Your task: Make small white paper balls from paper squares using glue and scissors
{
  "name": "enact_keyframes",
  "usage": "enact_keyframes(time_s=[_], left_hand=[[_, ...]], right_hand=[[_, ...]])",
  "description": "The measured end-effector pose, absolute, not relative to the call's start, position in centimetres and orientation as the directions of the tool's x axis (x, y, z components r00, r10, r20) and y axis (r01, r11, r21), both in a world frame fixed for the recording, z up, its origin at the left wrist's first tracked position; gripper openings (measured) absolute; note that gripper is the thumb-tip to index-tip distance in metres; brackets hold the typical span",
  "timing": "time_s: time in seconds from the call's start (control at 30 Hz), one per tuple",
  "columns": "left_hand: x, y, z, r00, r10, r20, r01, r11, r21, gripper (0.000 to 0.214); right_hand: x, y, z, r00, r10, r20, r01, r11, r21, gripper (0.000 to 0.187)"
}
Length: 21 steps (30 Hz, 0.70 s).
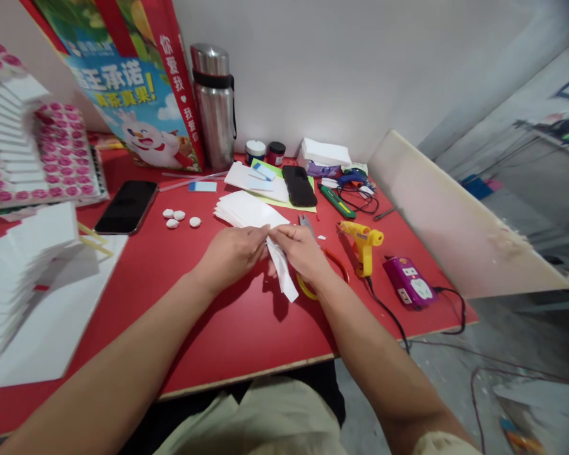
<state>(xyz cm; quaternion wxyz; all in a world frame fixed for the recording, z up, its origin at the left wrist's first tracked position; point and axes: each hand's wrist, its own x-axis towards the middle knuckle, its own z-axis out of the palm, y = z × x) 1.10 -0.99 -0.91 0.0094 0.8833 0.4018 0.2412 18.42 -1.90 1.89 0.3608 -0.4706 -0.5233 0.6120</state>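
Over the middle of the red table, my left hand (234, 253) and my right hand (301, 248) meet at the fingertips. Both are closed on a narrow strip of white paper (283, 275), which hangs down creased between them. Just behind my hands lies a fanned stack of white paper (249, 210). Scissors (341, 262) with orange and yellow handles rest on the table, partly hidden under my right hand and wrist. Several small white round pieces (195, 222) sit to the left of my left hand.
A yellow glue gun (364, 243) and a purple power socket (409, 281) with cords are at right. White stepped panels (33, 253) and a phone (127, 207) lie left. A steel flask (214, 107) and a printed bag (137, 82) stand behind. A second phone (299, 186) lies centre back.
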Motion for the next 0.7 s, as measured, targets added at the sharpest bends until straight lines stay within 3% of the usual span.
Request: enact_keyframes(time_s=[0.13, 0.27, 0.43, 0.57, 0.7], left_hand=[[1.32, -0.99, -1.03, 0.519, 0.708, 0.479, 0.591, -0.702, 0.397, 0.039], [1.47, -1.19, -0.62, 0.389, 0.791, 0.472, 0.457, -0.61, 0.647, 0.035], [1.48, -1.17, -0.31, 0.251, 0.921, 0.298, 0.243, -0.358, 0.902, 0.033], [1.49, -0.9, -0.21, 0.211, 0.95, 0.23, 0.136, -0.262, 0.955, 0.032], [1.34, -0.86, -0.21, 0.275, 0.88, 0.387, 0.191, -0.444, 0.875, 0.029]], right_hand=[[18.64, -1.56, 1.6, -0.207, 0.955, -0.214, 0.076, -0.203, -0.976, 0.026], [18.58, -1.42, 1.54, -0.205, 0.971, -0.12, 0.122, -0.096, -0.988, 0.027], [18.67, -1.28, 1.27, -0.244, 0.969, 0.032, 0.267, 0.099, -0.959, 0.028], [18.94, -1.28, 1.25, -0.294, 0.954, 0.063, 0.25, 0.14, -0.958, 0.022], [19.18, -1.26, 1.4, -0.347, 0.938, 0.022, 0.163, 0.083, -0.983, 0.025]])
